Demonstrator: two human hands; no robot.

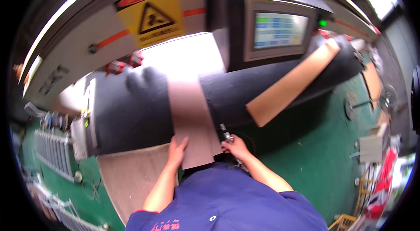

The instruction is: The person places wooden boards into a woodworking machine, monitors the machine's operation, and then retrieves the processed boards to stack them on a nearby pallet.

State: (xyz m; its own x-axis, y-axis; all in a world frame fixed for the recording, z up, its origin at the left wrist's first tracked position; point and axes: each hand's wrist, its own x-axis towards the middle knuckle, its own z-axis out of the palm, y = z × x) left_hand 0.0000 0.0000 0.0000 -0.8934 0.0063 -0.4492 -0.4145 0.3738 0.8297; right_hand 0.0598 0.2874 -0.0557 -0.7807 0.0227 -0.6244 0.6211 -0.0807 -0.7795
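A long pale cardboard strip (192,117) lies across a big black roller (131,113) of a machine, running toward me. My left hand (177,150) rests flat on the strip's near left edge, fingers spread. My right hand (234,145) is at the strip's near right corner, closed around a small metal tool (226,133) that points up from the fist. A second brown cardboard strip (291,84) lies slanted over the roller to the right.
A touch-screen control panel (279,30) in a grey box stands above the roller, beside a yellow warning sign (153,19). A brown board (131,178) lies at lower left. Green floor (315,152) spreads right, with boxes and clutter at the far right.
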